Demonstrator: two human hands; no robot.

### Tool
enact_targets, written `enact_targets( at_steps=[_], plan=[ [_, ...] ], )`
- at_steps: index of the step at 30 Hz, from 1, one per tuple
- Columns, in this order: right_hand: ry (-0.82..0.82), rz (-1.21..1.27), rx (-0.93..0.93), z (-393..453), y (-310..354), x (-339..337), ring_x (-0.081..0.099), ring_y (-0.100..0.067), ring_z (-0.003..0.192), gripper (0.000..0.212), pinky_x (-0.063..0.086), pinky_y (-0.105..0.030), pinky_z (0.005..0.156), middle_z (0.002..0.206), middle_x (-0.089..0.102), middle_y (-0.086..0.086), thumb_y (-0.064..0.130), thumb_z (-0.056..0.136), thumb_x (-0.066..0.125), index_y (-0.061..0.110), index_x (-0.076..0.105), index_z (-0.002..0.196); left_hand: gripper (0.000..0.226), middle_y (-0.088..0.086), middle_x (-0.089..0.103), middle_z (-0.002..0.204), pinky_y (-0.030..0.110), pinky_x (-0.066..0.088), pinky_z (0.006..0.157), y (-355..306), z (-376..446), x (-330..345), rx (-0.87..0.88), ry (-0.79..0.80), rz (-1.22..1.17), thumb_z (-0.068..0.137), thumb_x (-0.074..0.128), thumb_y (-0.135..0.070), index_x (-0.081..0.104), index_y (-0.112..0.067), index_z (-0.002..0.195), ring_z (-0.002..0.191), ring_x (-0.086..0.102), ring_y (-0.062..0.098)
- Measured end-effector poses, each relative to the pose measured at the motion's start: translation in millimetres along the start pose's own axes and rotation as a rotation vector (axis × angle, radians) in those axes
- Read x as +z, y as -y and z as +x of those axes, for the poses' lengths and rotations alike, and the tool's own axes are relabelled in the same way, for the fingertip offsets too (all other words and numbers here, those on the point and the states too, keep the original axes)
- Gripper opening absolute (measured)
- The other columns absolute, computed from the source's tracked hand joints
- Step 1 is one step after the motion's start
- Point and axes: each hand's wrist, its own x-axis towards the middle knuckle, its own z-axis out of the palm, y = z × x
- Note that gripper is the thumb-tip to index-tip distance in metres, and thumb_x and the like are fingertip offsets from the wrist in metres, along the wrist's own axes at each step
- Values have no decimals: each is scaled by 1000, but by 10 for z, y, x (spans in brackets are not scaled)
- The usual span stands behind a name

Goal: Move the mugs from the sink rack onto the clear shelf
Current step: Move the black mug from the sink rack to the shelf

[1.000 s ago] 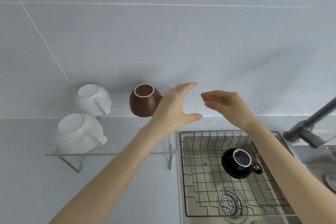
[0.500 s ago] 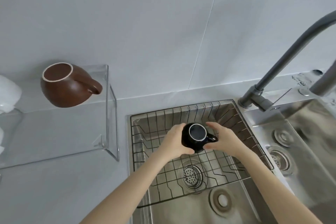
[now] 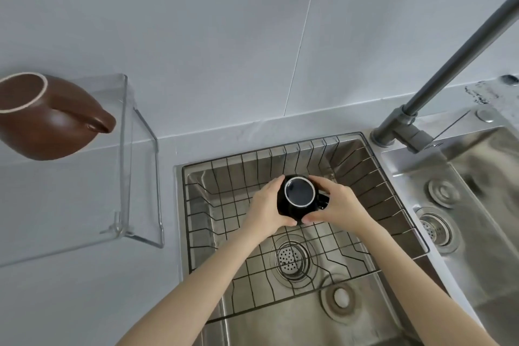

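Over the steel sink (image 3: pixel 323 320) and its wire rack (image 3: pixel 373 177), beside the clear shelf (image 3: pixel 123 166) where a brown mug (image 3: pixel 53 121) stands, I cup the black mug (image 3: pixel 298 197) in the rack, my left hand (image 3: pixel 266 209) and right hand (image 3: pixel 337 205) wrapped round its sides, thumbs nearly meeting in front.

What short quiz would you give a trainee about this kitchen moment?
1. True or false: both hands grip the black mug.
2. Which mug stands on the clear shelf? A white, B brown, C green.
3. The black mug is over the wire ____.

Key:
1. True: left hand and right hand clasp it.
2. B, the brown mug.
3. Rack: the sink rack.
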Motion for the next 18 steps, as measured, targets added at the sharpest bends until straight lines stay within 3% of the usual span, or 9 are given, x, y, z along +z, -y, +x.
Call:
enact_targets(
  at_steps=[4,6,8,13,16,18],
  plan=[
    [-8,17,-19,-116,166,-93,58,0,96,79,44,-18,88,94,62,23,20,48,87,33,54,119,98,3,51,139,25,33,103,-103,-136,-192,49,-12,24,54,86,-15,36,-15,138,129,46,20],
    [-26,22,-48,-204,336,-201,59,12,90,73,41,-3,77,87,65,28,21,47,87,49,56,106,100,3,53,138,30,36,105,-209,-232,-370,85,-29,53,52,87,-19,36,-15,138,128,47,19],
    [-67,17,-94,-294,560,-331,58,17,87,68,42,2,71,82,67,31,22,45,88,59,53,91,98,3,57,133,28,38,100,-356,-359,-585,125,-70,64,51,87,-20,39,-16,136,123,51,19],
    [-106,43,-229,-503,1251,-540,63,8,93,71,46,-12,84,90,72,21,26,42,89,46,60,104,99,0,61,128,23,40,95,-663,-797,-1198,179,-224,64,49,88,-19,40,-21,136,117,54,17],
    [-107,15,-307,-606,1718,-568,54,26,83,65,39,5,76,75,61,38,22,44,90,57,54,85,98,0,62,127,25,41,97,-740,-1128,-1580,184,-299,73,49,89,-19,42,-22,135,116,55,18],
    [-90,4,-346,-672,2028,-508,51,29,76,58,38,7,71,70,57,39,21,46,90,54,57,81,90,1,66,119,26,43,93,-731,-1364,-1834,186,-343,62,48,88,-16,48,-21,129,111,58,20]
  ],
)
